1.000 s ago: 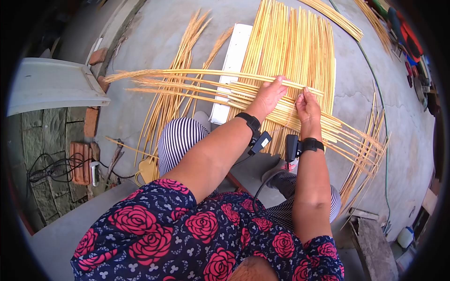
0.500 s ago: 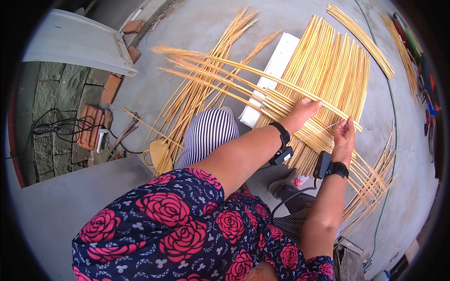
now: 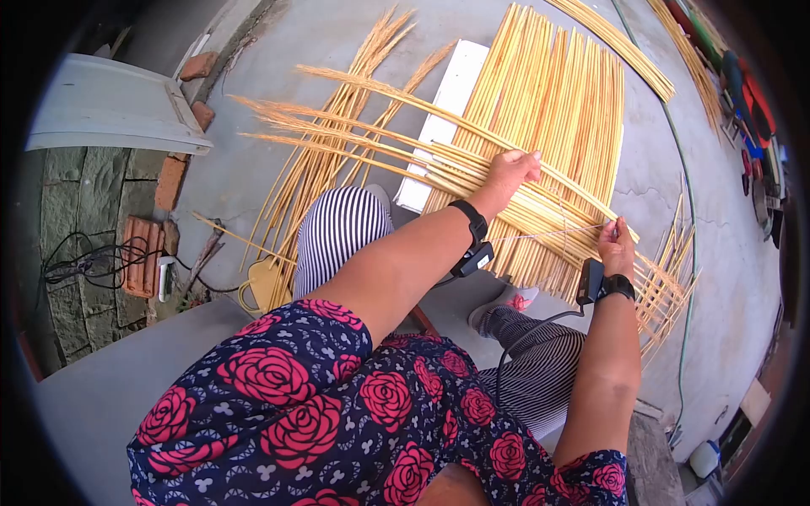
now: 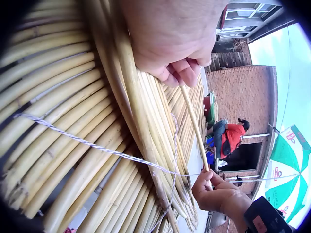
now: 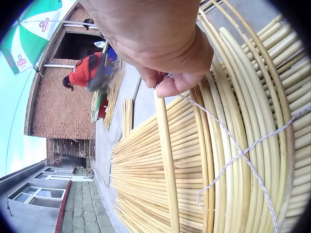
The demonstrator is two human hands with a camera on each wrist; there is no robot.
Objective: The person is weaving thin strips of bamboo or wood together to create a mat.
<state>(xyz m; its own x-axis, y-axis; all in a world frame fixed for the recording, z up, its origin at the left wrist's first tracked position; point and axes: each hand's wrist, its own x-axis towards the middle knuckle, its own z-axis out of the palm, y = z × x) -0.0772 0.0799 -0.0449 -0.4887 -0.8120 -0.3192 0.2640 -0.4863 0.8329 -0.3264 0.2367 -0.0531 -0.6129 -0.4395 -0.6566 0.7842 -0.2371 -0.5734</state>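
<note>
In the head view the left hand (image 3: 510, 174) holds a long stalk (image 3: 422, 105) with a feathery end at the left. The right hand (image 3: 617, 246) pinches the stalk's bare end with a thin string (image 3: 561, 231). Below, several crosswise stalks lie over a mat of parallel stalks (image 3: 540, 84). In the left wrist view the left hand (image 4: 170, 36) has its fingers curled round the stalk (image 4: 195, 124), and the white string (image 4: 97, 145) runs to the right hand (image 4: 218, 196). In the right wrist view strings (image 5: 240, 154) cross over the stalks, beneath the right hand (image 5: 155, 39).
A white board (image 3: 443, 118) lies under the mat. Loose feathery stalks (image 3: 337, 118) lie left of it, more stalks (image 3: 671, 261) at the right. A hose (image 3: 688, 185) crosses the concrete floor. In the left wrist view a person in red (image 4: 233, 138) is in the background.
The hands have moved apart, the right one outward to the stalk's end. The string now stretches visibly to the right hand. The head view has also shifted.
</note>
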